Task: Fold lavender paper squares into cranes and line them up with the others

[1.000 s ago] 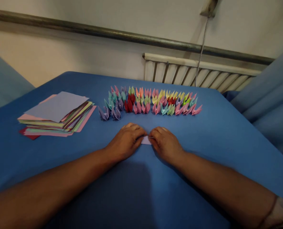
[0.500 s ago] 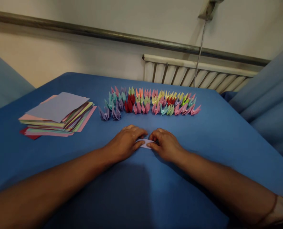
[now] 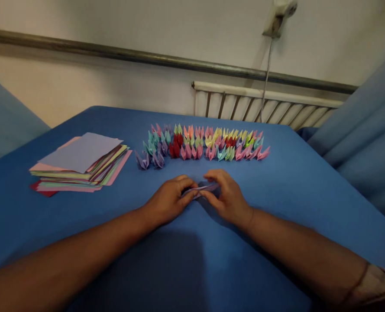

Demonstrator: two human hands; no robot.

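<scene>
Your left hand point(image 3: 171, 198) is pinching one folded lilac paper point(image 3: 206, 188); your right hand point(image 3: 230, 197), more opened, is holding its other end.

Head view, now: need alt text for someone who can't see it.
Two hands handle a small folded lilac paper at a blue table. Beyond them stand rows of multicolored paper cranes, with a stack of colored sheets to the left.
</scene>
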